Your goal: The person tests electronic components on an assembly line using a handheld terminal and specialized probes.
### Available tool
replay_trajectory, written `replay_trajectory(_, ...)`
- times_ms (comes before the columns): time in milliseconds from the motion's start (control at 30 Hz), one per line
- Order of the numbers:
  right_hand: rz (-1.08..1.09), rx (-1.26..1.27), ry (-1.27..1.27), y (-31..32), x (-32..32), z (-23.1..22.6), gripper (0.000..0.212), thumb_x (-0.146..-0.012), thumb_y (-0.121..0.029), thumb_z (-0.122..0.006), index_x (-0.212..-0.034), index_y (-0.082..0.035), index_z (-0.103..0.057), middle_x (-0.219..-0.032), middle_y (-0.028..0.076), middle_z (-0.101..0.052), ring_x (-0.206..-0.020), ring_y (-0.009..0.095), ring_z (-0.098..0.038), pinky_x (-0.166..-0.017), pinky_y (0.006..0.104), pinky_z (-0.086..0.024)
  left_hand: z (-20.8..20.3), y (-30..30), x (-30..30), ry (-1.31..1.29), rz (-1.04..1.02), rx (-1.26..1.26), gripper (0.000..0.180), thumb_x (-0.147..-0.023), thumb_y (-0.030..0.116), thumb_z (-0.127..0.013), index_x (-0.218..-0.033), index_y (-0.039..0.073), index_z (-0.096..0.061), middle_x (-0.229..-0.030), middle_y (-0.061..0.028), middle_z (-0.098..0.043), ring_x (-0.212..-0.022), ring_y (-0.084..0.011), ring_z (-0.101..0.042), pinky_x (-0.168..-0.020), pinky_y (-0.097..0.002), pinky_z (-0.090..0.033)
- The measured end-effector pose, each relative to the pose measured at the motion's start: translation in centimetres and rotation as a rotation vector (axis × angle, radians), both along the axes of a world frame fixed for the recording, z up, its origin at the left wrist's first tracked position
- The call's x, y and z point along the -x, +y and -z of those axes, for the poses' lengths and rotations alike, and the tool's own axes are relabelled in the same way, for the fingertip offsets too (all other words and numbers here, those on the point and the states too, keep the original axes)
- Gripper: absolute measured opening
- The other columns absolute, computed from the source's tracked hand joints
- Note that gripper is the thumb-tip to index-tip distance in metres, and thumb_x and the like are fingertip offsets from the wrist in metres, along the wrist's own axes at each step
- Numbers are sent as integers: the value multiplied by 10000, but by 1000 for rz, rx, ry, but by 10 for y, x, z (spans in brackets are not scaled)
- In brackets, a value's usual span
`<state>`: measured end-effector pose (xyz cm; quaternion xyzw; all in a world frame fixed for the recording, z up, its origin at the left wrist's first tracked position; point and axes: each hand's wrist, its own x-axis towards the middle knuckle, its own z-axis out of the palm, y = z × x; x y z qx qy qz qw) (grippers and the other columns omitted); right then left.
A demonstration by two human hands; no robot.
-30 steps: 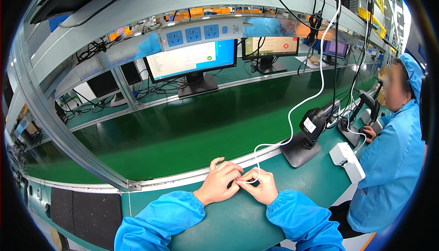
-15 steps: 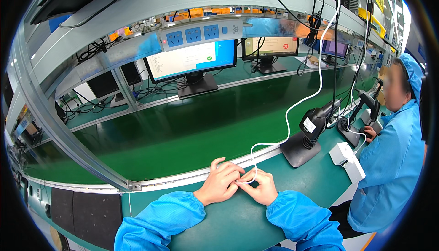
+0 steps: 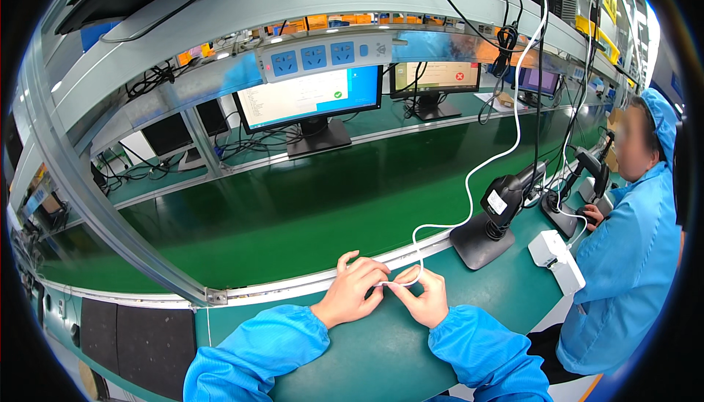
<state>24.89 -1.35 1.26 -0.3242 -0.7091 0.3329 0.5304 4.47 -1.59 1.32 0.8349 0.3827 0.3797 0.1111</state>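
Note:
A white cable (image 3: 471, 195) hangs from the upper right and curves over the bench edge to my hands. My left hand (image 3: 352, 293) pinches its end between thumb and curled fingers, the index finger bent above. The tip of the cable is hidden in those fingers. My right hand (image 3: 427, 299) grips the same cable a little to the right, thumb and fingertips pressed together. A short, pale stretch of cable shows between the two hands. Both hands are just above the green bench top (image 3: 367, 362), close to its far metal edge.
A handheld scanner on a black stand (image 3: 480, 241) and a white power strip (image 3: 559, 261) are at right. Beside them a co-worker (image 3: 623, 263) in blue rests a hand near another scanner (image 3: 587, 171). Black mats (image 3: 155, 343) lie left; a metal post (image 3: 110, 219) rises beyond.
My right hand has shifted slightly right, widening the gap between my hands, so more of the cable shows. The hanging cable has swung a little to the right.

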Motion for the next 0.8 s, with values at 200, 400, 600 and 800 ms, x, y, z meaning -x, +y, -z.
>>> replay_trajectory(200,42,25,51,3,-2,4,117,-884,-21,-820,-898,-14,-704,-841,72,-736,-746,125,-666,-696,288,-542,-6,-3,-4,-18,-54,-6,193,-913,128,-724,-1099,125,-670,-1139,-16,-707,-1140,-221,-652,-1164,-555,-286)
replay_trajectory(400,68,85,3,6,-4,13,99,-908,-44,-797,-951,-15,-713,-877,61,-733,-759,121,-674,-703,280,-542,2,0,-5,-15,-66,-47,135,-993,162,-693,-1121,126,-673,-1127,-19,-709,-1133,-204,-657,-1149,-542,-321)
replay_trajectory(600,18,91,-98,8,2,4,119,-906,-52,-802,-999,-16,-737,-882,53,-738,-780,109,-693,-704,265,-544,6,1,0,18,-88,-91,184,-979,159,-705,-1160,138,-676,-1168,-8,-692,-1161,-199,-638,-1154,-543,-313)
replay_trajectory(800,55,91,-100,11,3,11,110,-883,-74,-820,-932,-10,-745,-835,63,-748,-736,114,-680,-681,272,-541,9,2,1,125,-94,-84,222,-997,192,-681,-1212,147,-654,-1223,4,-672,-1209,-197,-609,-1185,-579,-283)
